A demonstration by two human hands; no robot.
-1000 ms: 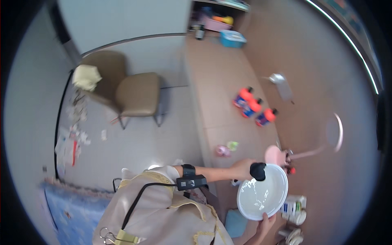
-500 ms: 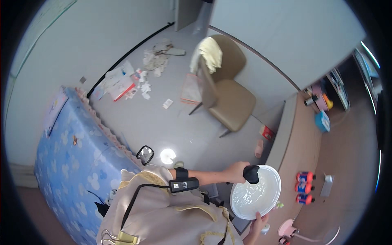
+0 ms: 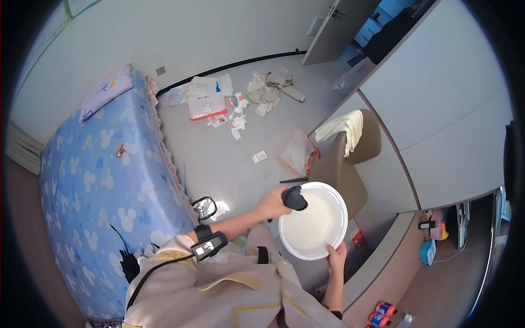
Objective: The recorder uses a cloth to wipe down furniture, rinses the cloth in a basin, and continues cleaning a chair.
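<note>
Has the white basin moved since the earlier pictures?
Yes: judged against the desk, the white basin has moved away from it, toward the brown chair.

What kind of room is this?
Probably a bedroom: there's a blue fabric-covered bed with a rectangular purple patterned pillow on it, and a brown chair with pale yellow cloth over its back.

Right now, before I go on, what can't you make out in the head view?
All in the head view:
- Fingertips of the left hand: hidden by the black item, so the exact grip is unclear.
- Fingers of the right hand: partly hidden beneath the white basin.
- Basin's underside: hidden by its own body.
- Red bottles: cut off by the lower edge.
</note>
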